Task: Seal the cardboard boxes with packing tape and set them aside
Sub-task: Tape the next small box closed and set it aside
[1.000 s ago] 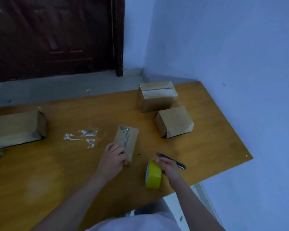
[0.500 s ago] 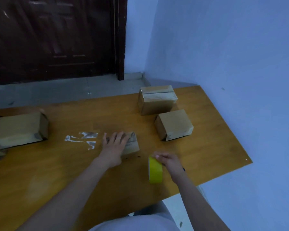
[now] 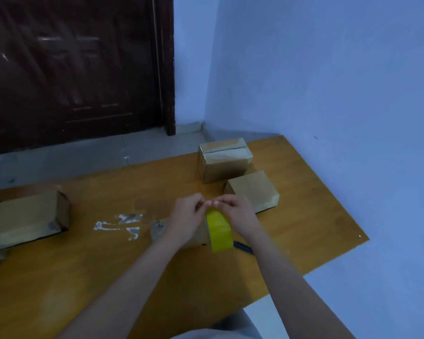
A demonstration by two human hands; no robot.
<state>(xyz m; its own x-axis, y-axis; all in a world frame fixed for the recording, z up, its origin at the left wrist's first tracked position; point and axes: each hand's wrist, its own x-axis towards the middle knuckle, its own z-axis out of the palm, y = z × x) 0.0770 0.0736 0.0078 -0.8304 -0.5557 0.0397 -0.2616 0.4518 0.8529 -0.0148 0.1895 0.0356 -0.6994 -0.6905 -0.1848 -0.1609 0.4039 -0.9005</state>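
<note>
Tape roll point(image 3: 218, 231), yellow and upright, sits above the small box point(image 3: 171, 232) at six o'clock on the counter point(image 3: 83, 277). We grip it with our right hand point(image 3: 240, 215), left hand point(image 3: 187, 216) fingers pinching at its top (probably hunting the end). Light, stiff, sticky: hold the rim.

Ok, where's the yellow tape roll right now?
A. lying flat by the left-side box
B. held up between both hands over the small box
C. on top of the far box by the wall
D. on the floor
B: the yellow tape roll sits between the left hand and right hand, fingertips meeting at its top, above the small box.
</note>
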